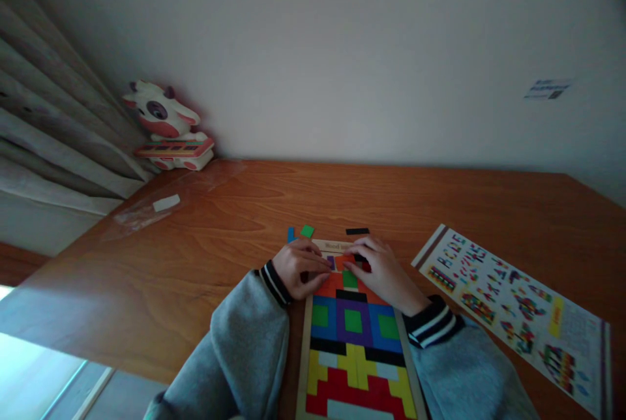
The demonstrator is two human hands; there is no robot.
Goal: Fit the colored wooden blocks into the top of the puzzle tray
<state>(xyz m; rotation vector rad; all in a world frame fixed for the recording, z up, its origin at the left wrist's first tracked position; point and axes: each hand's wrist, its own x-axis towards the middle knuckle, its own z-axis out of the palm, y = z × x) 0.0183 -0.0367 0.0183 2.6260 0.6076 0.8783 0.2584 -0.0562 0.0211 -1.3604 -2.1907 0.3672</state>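
A wooden puzzle board (302, 371) lies in front of me, mostly covered with coloured flat pieces in red, yellow, black, blue, purple, green and orange. Over its upper left part, my left hand (300, 269) is closed, its fingertips at a small purple puzzle piece (331, 261). My right hand (379, 270) comes in from the other side, thumb and fingers pinched on an orange puzzle piece (343, 262) beside the purple one. A green piece (350, 279) sits just below. Fingers partly hide the pieces around them.
Beyond the board lie a loose green piece (307, 231), a blue piece (291, 234) and a black strip (357, 231). A printed pattern sheet (518, 309) lies on the right of the wooden table (235, 231). A cow toy with keyboard (171, 126) stands back left by the curtain.
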